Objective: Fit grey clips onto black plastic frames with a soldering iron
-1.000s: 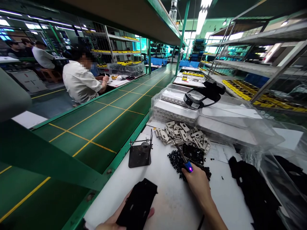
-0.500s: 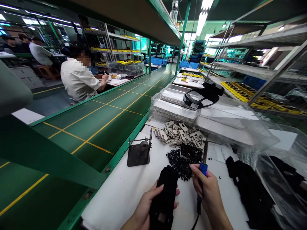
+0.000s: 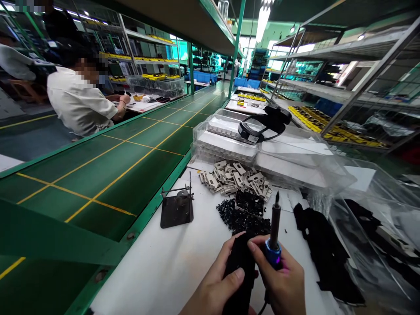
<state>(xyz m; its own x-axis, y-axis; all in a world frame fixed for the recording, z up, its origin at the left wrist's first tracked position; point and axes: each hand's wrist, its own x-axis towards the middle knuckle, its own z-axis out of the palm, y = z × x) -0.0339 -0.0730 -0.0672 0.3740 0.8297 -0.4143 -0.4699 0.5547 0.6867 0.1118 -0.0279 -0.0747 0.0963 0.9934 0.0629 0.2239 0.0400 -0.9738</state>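
My left hand (image 3: 220, 284) is closed around a black plastic housing (image 3: 242, 267), its thumb lying across the face. A soldering iron (image 3: 274, 227) with a blue collar is held in my right hand (image 3: 282, 280), tip pointing up. The thumb and forefinger of that hand meet at the top edge of the housing; whether a small part sits between them I cannot make out. Just beyond lies a heap of small black parts (image 3: 226, 215), some in a small open box (image 3: 251, 203). Behind it are piled pale grey plastic pieces (image 3: 236, 177).
A metal iron stand (image 3: 177, 210) is at left, beside the green conveyor (image 3: 131, 157). Clear plastic trays (image 3: 223, 148) carry a black strapped headset (image 3: 262, 127). More black housings (image 3: 324, 249) lie at right. A person in white (image 3: 78, 100) sits across the conveyor.
My right hand has come in to the housing's top edge from the small black parts. The housing has tilted and the iron now stands nearer upright. The camera view has shifted right.
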